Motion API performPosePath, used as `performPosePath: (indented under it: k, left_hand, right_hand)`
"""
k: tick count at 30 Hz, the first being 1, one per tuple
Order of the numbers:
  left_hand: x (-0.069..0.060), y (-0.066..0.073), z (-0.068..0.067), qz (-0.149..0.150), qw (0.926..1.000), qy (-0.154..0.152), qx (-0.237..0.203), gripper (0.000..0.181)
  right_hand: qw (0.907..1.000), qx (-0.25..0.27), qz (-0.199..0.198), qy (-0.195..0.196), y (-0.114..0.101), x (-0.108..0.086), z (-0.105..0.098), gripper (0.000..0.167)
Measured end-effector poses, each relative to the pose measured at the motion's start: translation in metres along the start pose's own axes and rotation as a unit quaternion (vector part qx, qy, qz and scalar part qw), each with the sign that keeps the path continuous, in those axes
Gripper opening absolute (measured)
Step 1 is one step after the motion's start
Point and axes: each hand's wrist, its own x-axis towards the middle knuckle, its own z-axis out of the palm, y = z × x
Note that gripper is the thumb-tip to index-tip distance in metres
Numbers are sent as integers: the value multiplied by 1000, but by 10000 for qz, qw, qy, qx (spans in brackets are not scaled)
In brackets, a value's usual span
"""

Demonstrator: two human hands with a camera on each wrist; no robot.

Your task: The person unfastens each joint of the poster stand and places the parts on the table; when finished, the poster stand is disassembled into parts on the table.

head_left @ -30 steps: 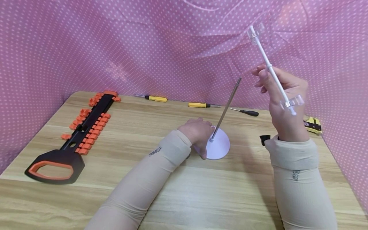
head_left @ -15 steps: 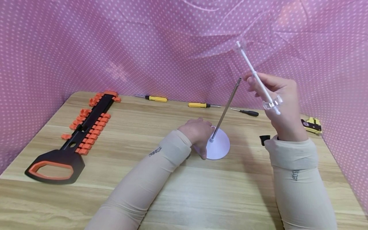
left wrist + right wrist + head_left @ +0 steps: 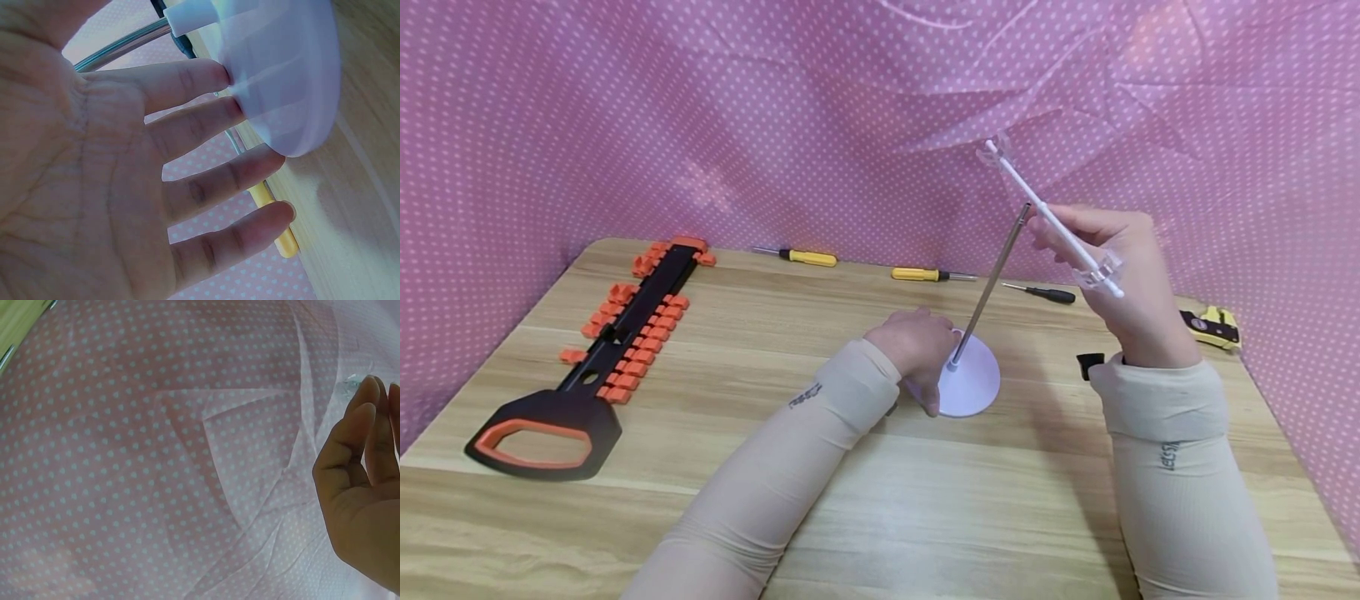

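Observation:
A stand with a round white base (image 3: 970,385) and a slim metal pole (image 3: 992,283) rests on the table, the pole tilted to the right in the head view. My left hand (image 3: 917,346) touches the base's left side; in the left wrist view its spread, nearly straight fingers (image 3: 206,119) meet the base's rim. My right hand (image 3: 1116,258) pinches a white rod (image 3: 1058,223) near its middle, close to the pole's tip. Clear plastic clips (image 3: 1099,271) sit at both ends of this rod. Whether rod and pole touch cannot be told.
A black rack (image 3: 655,292) with orange clips lies at left. Along the back are two yellow-handled screwdrivers (image 3: 811,258) and a black-handled screwdriver (image 3: 1052,295). A yellow-and-black tool (image 3: 1213,327) and a small black piece (image 3: 1090,365) lie right. Pink dotted cloth (image 3: 775,125) hangs behind.
My right hand has carried the white rod left and down toward the pole's tip, and the rod leans further over. The left hand and the stand stay put.

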Motion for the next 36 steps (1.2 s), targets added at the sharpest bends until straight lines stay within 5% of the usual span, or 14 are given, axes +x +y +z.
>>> performPosePath:
  k: [12,36]
  left_hand:
    - [0,0,0,-11,10000,26,-39,112]
    - [1,0,-2,-49,9999,-47,-147,114]
  right_hand:
    - [9974,-538,158,-447,2,1,-3,25]
    - [9905,-947,676,-736,2,1,-5,30]
